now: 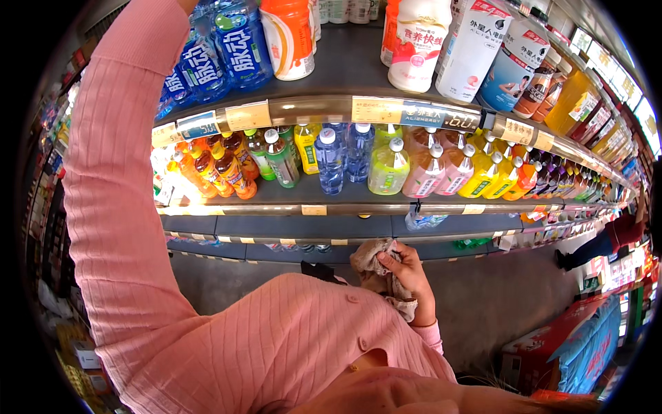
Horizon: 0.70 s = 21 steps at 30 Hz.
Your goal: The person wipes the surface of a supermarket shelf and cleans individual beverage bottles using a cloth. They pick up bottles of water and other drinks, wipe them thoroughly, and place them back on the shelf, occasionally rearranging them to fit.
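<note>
My right hand (411, 274) is closed around a crumpled grey-brown cloth (375, 261) in front of my chest, below the shelf fronts. Folds of the cloth hang down past the fingers. My left arm, in a pink ribbed sleeve (116, 181), reaches up to the top left. Only a sliver of wrist shows at the frame's edge; the left hand itself is out of view. Closest to that wrist stand blue-labelled drink bottles (240, 46) on the upper shelf (341, 64). Beside them are an orange bottle (289, 39) and a white bottle with a pink label (419, 46).
A lower shelf (331, 202) holds rows of bottles, among them a clear blue one (329, 160) and a green one (389, 168). Price tags line the shelf edges. At right, a person (620, 233) stands in the aisle, and a red box (538, 336) sits on the floor (476, 305).
</note>
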Tool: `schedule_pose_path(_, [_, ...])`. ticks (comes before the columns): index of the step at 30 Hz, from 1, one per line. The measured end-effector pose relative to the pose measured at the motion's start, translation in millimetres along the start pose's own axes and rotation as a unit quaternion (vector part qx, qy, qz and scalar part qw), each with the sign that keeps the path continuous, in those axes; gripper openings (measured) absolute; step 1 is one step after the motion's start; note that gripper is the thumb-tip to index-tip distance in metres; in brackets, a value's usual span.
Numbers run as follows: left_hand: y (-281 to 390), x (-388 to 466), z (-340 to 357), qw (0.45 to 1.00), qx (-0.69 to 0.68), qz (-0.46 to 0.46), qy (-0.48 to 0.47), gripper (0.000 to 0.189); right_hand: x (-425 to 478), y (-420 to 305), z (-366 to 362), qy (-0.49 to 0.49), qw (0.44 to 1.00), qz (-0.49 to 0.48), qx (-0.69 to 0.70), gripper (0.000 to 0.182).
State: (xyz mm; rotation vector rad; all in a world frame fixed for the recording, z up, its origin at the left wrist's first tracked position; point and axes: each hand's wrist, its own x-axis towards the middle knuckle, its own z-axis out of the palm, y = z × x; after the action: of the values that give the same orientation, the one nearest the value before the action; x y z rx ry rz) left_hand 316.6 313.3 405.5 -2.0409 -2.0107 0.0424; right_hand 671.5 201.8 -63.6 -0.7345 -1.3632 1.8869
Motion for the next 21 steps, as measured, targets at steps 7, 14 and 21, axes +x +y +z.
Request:
schedule_pose_path(7, [44,-42,3,0.993,-0.038,-0.020,0.110,0.033,-3,0,-4,0.017,1.000,0.009,-0.008,0.015])
schedule_pose_path(14, [131,-114,119,0.854,-0.386,0.186,0.294,0.037,-12,-8,-21,0.073,0.997,-0.025,0.000,0.019])
schedule_pose_path(21, [247,-206,393,0.643,-0.724,0.247,-0.015,0.086,-16,-25,5,0.078,0.993,-0.085,0.000,0.022])
